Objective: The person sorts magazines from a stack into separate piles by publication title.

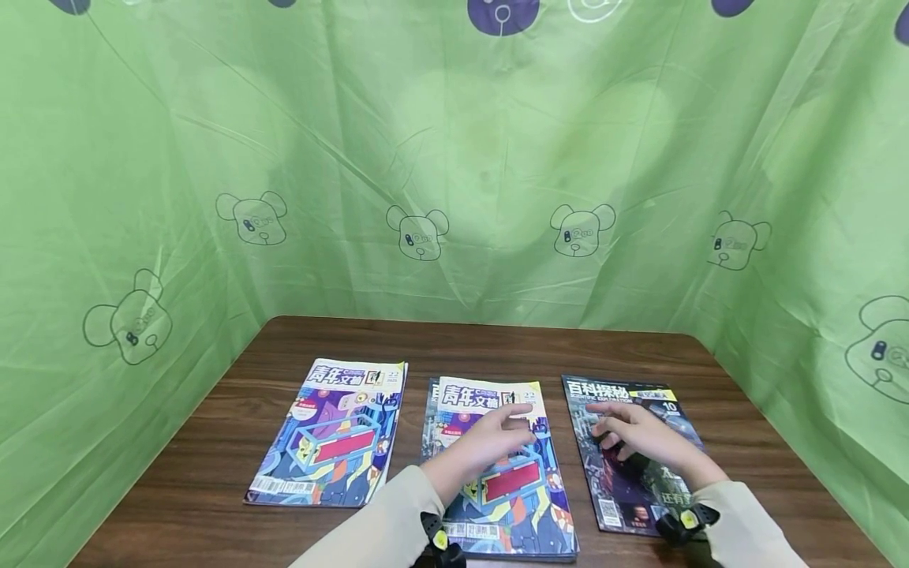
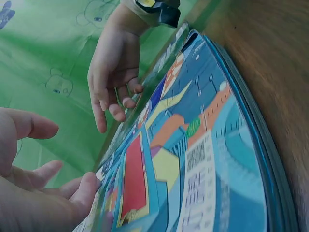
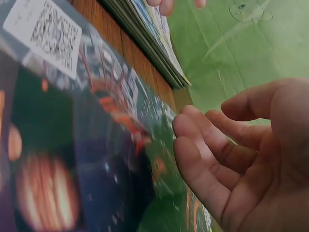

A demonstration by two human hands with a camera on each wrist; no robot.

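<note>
Over the middle stack of magazines (image 1: 521,505) is my left hand (image 1: 490,442), its fingers loosely bent and holding nothing. The top cover is colourful with a red panel; a darker edge shows beneath it on the left. My right hand (image 1: 646,438) is over a dark magazine (image 1: 611,481) with planets and a QR code on its cover. In the right wrist view the relaxed fingers (image 3: 193,157) are close to this cover; whether they touch it I cannot tell. The left wrist view has both hands beside the stack, the left one (image 2: 43,188) nearest.
Another colourful magazine pile (image 1: 334,434) with the same cover lies on the left of the brown wooden table (image 1: 483,339). Behind and on both sides hangs a green curtain (image 1: 490,158) with bear drawings.
</note>
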